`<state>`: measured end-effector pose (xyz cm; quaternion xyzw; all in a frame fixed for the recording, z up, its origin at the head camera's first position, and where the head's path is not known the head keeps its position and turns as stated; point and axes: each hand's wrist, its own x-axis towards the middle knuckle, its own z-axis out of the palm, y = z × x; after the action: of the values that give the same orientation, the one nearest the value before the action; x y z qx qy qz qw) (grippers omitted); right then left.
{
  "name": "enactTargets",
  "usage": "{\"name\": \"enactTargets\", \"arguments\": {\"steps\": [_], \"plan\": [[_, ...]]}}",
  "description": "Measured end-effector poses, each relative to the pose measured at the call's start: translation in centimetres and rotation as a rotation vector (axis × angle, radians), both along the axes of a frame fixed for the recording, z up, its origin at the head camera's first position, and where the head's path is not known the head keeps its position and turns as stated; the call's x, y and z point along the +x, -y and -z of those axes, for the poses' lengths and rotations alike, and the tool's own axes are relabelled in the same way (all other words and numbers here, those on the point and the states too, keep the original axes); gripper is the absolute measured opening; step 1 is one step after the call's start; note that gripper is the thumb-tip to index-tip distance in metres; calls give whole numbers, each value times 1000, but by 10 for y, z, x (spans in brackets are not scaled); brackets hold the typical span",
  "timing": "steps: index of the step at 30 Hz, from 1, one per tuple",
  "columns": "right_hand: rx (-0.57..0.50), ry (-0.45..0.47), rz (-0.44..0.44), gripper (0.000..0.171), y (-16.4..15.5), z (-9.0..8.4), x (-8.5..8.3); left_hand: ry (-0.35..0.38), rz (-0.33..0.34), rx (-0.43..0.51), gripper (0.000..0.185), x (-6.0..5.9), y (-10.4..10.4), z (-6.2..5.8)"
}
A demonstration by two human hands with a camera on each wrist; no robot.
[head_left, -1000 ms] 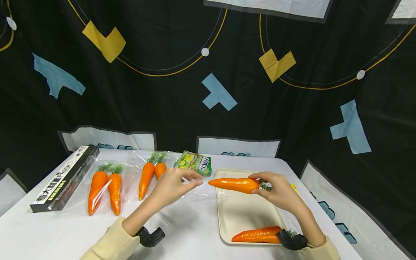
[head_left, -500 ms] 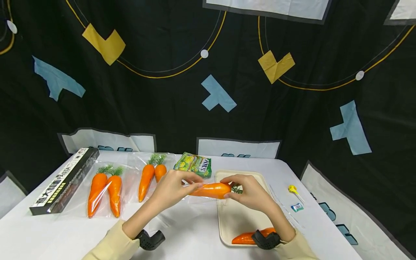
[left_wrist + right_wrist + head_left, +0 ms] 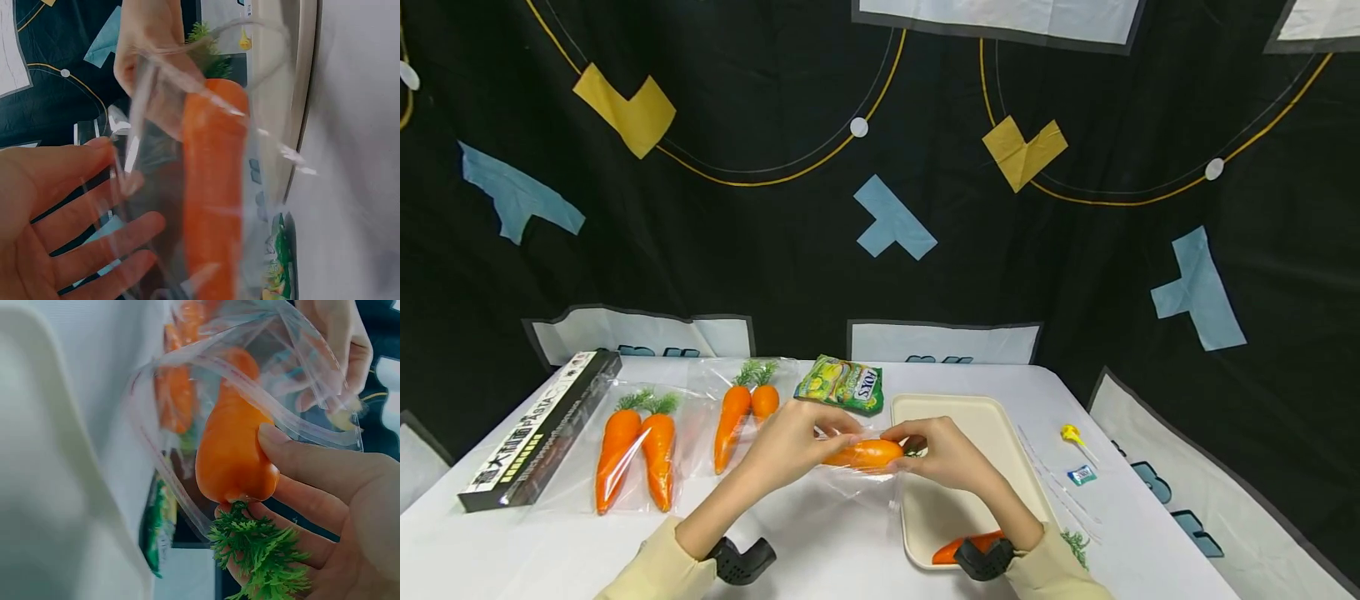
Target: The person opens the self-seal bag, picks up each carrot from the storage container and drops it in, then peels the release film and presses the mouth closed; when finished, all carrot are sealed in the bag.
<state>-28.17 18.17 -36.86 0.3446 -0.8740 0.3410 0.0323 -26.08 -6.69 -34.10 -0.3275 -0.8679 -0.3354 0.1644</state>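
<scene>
An orange carrot point(image 3: 868, 454) with a green leafy top lies level between the hands, its tapered part inside a clear zip bag point(image 3: 303, 428). The right hand point(image 3: 943, 454) pinches it by the thick leafy end, thumb on one side and fingers on the other. Leaves point(image 3: 259, 550) stick out past the bag's mouth in the right wrist view. At the bag's edge, the left hand point(image 3: 797, 437) pinches the film between thumb and index finger, its other fingers spread behind the plastic. A second carrot point(image 3: 962, 546) lies in the beige tray point(image 3: 1000, 433), partly hidden by the right forearm.
Two bags of paired carrots, a nearer one point(image 3: 658, 462) and a farther one point(image 3: 730, 425), lie left on the white table, beside a black pasta box point(image 3: 542, 425). A green candy packet point(image 3: 842, 383) lies behind the hands. Right of the tray are a yellow lollipop point(image 3: 1072, 435) and a small sachet point(image 3: 1082, 475).
The right hand has brought the carrot leftward from over the tray, and its tapered end has gone into the bag. The left hand stays almost in place at the bag.
</scene>
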Motion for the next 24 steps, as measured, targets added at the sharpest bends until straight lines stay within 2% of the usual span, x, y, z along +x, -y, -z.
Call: {"name": "enactTargets", "arguments": {"steps": [7, 13, 24], "plan": [[60, -11, -8, 28, 3, 15, -6, 46, -4, -122, 6, -2, -1, 6], [111, -22, -20, 25, 4, 22, -7, 63, -11, -126, 6, -1, -2, 8], [130, 51, -53, 28, -2, 18, -8, 5, -26, -119, 5, -5, 1, 7]]}}
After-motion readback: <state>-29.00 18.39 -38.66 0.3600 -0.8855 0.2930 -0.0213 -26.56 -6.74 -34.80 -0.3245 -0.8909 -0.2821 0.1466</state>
